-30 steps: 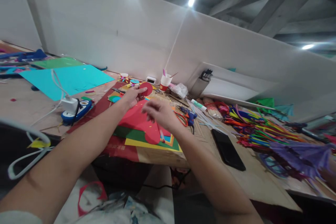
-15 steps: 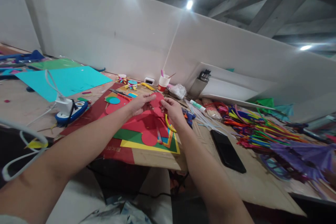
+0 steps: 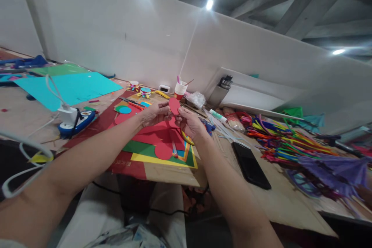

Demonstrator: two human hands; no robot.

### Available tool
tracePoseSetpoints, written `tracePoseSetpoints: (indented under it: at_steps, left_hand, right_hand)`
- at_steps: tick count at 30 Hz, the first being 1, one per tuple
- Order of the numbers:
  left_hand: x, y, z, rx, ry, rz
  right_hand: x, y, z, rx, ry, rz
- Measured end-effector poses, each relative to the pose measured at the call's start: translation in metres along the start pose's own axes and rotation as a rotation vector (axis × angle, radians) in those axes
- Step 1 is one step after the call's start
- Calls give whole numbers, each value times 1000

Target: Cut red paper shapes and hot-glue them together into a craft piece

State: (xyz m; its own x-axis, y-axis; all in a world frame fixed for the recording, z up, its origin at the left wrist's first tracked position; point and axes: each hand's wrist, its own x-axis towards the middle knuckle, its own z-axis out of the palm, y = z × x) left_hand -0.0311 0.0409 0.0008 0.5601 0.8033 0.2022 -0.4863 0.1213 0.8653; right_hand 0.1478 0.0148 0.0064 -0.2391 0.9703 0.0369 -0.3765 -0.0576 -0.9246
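Observation:
A small red paper disc (image 3: 174, 105) is held up between both hands above the table. My left hand (image 3: 155, 113) pinches its left edge and my right hand (image 3: 190, 123) grips its lower right side with curled fingers. Under the hands lies a stack of coloured sheets: red paper (image 3: 154, 135) with round cut-outs on top, green (image 3: 136, 148) and yellow (image 3: 165, 162) below. A loose red circle (image 3: 163, 151) rests on the stack. A pencil-like stick (image 3: 174, 148) lies beside it.
A black phone (image 3: 250, 165) lies right of the stack. Piles of coloured sticks (image 3: 279, 139) and purple strips (image 3: 334, 170) fill the right. A paper cup (image 3: 180, 90), metal bottle (image 3: 218, 92), glue stick (image 3: 219, 116), cyan sheet (image 3: 66, 87) and charger with cable (image 3: 68, 115) surround the work.
My right hand came up from the red sheet and joined my left on the red disc. Both hands now hold it a little higher, nearer the cup.

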Motion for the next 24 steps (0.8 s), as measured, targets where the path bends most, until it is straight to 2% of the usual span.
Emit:
tracePoseSetpoints:
  at_steps: [4, 10, 19, 22, 24]
  left_hand:
    - [-3, 3, 2, 95, -1, 5]
    - [-4, 6, 5, 132, -5, 6]
    - [-7, 8, 1, 134, -86, 39]
    - [-6, 7, -1, 91, -55, 37]
    - [-5, 6, -2, 56, 19, 51]
  right_hand:
    - [-1, 1, 2, 59, -27, 54]
    - [-3, 2, 4, 46, -49, 59]
    - [-6, -1, 10, 50, -32, 82]
    - [-3, 0, 10, 39, 5, 12]
    - [1, 3, 8, -25, 95, -91]
